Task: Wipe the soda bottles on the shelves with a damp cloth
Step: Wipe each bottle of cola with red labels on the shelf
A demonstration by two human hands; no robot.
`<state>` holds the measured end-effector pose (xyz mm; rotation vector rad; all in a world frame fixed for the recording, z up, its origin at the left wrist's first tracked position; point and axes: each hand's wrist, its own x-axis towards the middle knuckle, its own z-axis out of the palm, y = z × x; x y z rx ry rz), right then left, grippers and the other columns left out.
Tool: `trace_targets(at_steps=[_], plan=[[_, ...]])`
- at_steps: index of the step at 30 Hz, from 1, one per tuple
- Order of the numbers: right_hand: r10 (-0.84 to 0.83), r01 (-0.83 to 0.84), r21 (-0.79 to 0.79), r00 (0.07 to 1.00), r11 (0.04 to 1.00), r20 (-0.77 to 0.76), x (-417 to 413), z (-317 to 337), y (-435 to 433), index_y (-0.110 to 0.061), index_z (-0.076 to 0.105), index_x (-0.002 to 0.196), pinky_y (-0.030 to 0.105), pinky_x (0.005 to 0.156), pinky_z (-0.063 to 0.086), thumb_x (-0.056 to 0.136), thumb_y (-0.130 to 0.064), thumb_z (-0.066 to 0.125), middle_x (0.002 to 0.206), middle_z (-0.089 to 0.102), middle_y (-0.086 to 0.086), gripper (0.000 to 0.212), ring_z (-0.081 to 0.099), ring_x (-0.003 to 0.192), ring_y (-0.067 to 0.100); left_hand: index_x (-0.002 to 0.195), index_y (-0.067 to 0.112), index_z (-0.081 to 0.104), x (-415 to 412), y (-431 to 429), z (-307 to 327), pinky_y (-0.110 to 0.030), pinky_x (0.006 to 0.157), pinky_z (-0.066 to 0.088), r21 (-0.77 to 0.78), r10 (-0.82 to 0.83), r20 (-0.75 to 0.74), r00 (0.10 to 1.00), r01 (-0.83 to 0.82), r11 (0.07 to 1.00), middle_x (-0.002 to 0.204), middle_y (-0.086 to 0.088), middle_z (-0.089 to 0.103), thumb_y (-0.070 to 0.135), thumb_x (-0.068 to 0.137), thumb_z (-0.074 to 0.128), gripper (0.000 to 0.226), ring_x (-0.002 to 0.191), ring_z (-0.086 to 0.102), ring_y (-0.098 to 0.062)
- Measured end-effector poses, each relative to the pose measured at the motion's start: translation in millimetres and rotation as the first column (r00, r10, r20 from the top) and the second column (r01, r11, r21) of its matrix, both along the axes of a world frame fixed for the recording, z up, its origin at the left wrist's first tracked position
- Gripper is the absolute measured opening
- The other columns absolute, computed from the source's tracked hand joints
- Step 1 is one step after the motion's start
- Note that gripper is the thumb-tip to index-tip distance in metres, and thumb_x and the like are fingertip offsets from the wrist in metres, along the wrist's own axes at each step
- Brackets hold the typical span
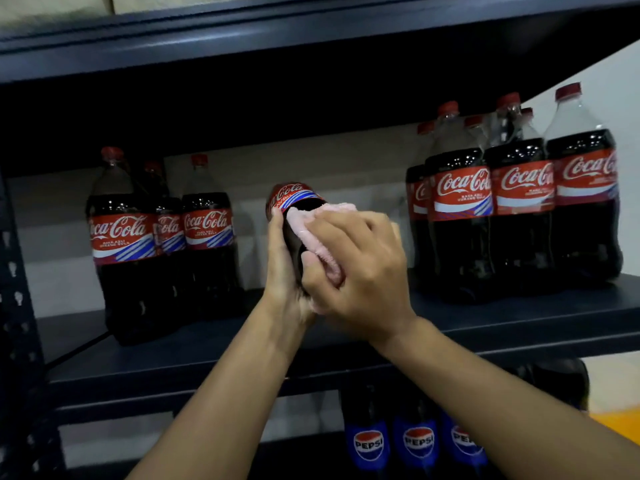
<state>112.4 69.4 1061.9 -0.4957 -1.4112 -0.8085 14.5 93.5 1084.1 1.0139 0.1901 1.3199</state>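
The left hand [282, 268] gripped a cola bottle [292, 197], tipped out in front of the shelf [519, 317], probably to expose its side. The right hand [363, 268] clutched a pink cloth [304, 225] against it.

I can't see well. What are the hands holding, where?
Left hand grips the Coca-Cola bottle by its lower body; right hand holds the pink cloth.
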Motion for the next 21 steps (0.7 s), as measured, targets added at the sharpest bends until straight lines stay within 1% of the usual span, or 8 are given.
trace_targets(at_steps=[4, 6, 8, 10, 13, 16, 18, 21], plan=[[0.066, -0.066, 0.002, 0.992, 0.998, -0.104, 10, 31, -5, -0.017, 0.076, 0.080, 0.049, 0.069, 0.043, 0.100, -0.034, 0.056, 0.076, 0.069, -0.003, 0.033, 0.053, 0.071, 0.025, 0.071, 0.009, 0.080, 10, -2, 2, -0.034, 0.089, 0.060, -0.024, 0.096, 0.021, 0.995, -0.096, 0.995, 0.090, -0.009, 0.077, 0.070, 0.100, 0.047, 0.075, 0.086, 0.077, -0.020], [0.092, -0.094, -0.008, 0.981, 0.996, -0.171, 6, 31, -12, -0.018, 0.076, 0.082, 0.046, 0.071, 0.044, 0.100, -0.034, 0.057, 0.080, 0.071, -0.005, 0.031, 0.055, 0.075, 0.023, 0.084, 0.007, 0.085, 12, -3, 3, -0.036, 0.086, 0.061, -0.073, 0.085, 0.046, 0.995, -0.082, 0.994, 0.101, -0.009, 0.079, 0.070, 0.098, 0.052, 0.071, 0.089, 0.079, -0.022], [0.045, -0.050, -0.025, 0.985, 0.998, -0.168, -1, 16, -14, -0.018, 0.078, 0.099, 0.042, 0.082, 0.046, 0.096, -0.032, 0.059, 0.103, 0.075, -0.003, 0.024, 0.062, 0.094, 0.023, 0.097, 0.009, 0.085, 12, -3, 3, -0.034, 0.086, 0.060, -0.028, 0.115, 0.028, 0.993, -0.114, 0.993, 0.101, -0.008, 0.079, 0.068, 0.101, 0.047, 0.070, 0.090, 0.078, -0.021], [-0.005, 0.001, -0.020, 0.984, 1.000, -0.181, -5, 0, -14, -0.014, 0.076, 0.114, 0.043, 0.092, 0.046, 0.091, -0.034, 0.062, 0.121, 0.072, 0.000, 0.034, 0.062, 0.109, 0.026, 0.079, 0.013, 0.084, 13, -5, 3, -0.031, 0.083, 0.055, -0.021, 0.123, -0.011, 0.992, -0.123, 0.992, 0.081, -0.005, 0.076, 0.069, 0.103, 0.042, 0.075, 0.074, 0.075, -0.016], [0.008, -0.009, -0.006, 0.980, 1.000, -0.199, -3, 0, -14, -0.014, 0.076, 0.109, 0.045, 0.086, 0.045, 0.085, -0.034, 0.065, 0.113, 0.071, 0.000, 0.033, 0.061, 0.100, 0.027, 0.072, 0.011, 0.080, 13, -13, 5, -0.026, 0.070, 0.059, -0.014, 0.122, -0.088, 0.989, -0.124, 0.992, 0.069, -0.006, 0.070, 0.074, 0.101, 0.040, 0.080, 0.065, 0.071, -0.016], [0.101, -0.121, -0.056, 0.956, 0.991, -0.275, 1, 13, -18, -0.016, 0.074, 0.095, 0.044, 0.076, 0.043, 0.085, -0.028, 0.061, 0.092, 0.067, -0.002, 0.020, 0.054, 0.083, 0.023, 0.064, 0.008, 0.070, 7, -12, 10, -0.026, 0.059, 0.051, -0.081, 0.118, -0.145, 0.982, -0.131, 0.988, 0.058, -0.008, 0.059, 0.078, 0.096, 0.045, 0.081, 0.052, 0.061, -0.017], [0.185, -0.225, -0.077, 0.917, 0.971, -0.352, 0, 17, -19, -0.019, 0.072, 0.090, 0.040, 0.075, 0.043, 0.087, -0.025, 0.058, 0.085, 0.064, -0.005, 0.016, 0.050, 0.079, 0.020, 0.068, 0.008, 0.071, 1, -9, 10, -0.028, 0.062, 0.044, -0.112, 0.106, -0.178, 0.978, -0.127, 0.985, 0.070, -0.011, 0.057, 0.083, 0.089, 0.051, 0.081, 0.061, 0.056, -0.019], [0.234, -0.322, -0.159, 0.881, 0.933, -0.411, -4, 15, -23, -0.023, 0.068, 0.086, 0.032, 0.078, 0.043, 0.089, -0.026, 0.055, 0.084, 0.063, -0.011, 0.014, 0.050, 0.082, 0.016, 0.094, 0.009, 0.077, -3, -10, 8, -0.034, 0.075, 0.056, -0.117, 0.106, -0.177, 0.978, -0.128, 0.985, 0.092, -0.012, 0.072, 0.078, 0.089, 0.056, 0.073, 0.081, 0.070, -0.023]])
